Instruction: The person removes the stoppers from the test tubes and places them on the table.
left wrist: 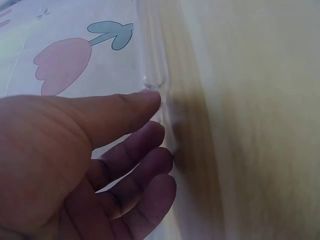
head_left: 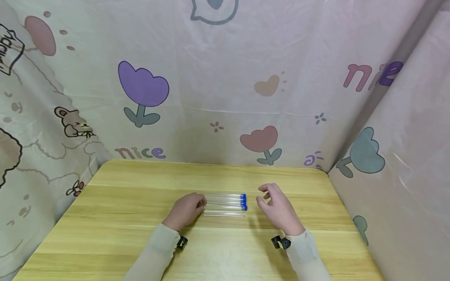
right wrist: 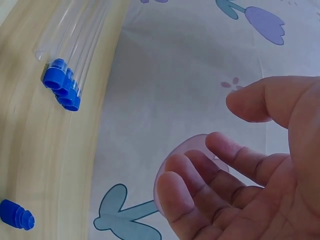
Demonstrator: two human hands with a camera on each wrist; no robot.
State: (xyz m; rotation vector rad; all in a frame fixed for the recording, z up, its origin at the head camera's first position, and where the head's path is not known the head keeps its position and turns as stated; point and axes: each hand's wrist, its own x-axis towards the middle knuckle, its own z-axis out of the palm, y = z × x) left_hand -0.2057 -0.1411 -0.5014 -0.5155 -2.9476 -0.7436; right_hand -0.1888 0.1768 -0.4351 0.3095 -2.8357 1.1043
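Several clear test tubes with blue caps (head_left: 243, 202) lie side by side on the wooden table, caps toward the right. Nearest me in that row is an uncapped tube (head_left: 223, 213), its open mouth (right wrist: 40, 55) showing in the right wrist view. My left hand (head_left: 186, 210) is at the rounded ends on the left; in its wrist view the thumb (left wrist: 145, 102) touches or nearly touches one tube end (left wrist: 154, 75), fingers loosely bent below. Right of the caps, my right hand (head_left: 277, 207) hovers with fingers apart, holding nothing. A loose blue cap (right wrist: 17, 215) lies on the table in the right wrist view.
The wooden table (head_left: 105, 218) ends at a printed cloth backdrop (head_left: 211, 97), which also hangs along both sides. A small black wrist camera (head_left: 181, 242) sits on the left cuff, another black camera (head_left: 281, 242) on the right.
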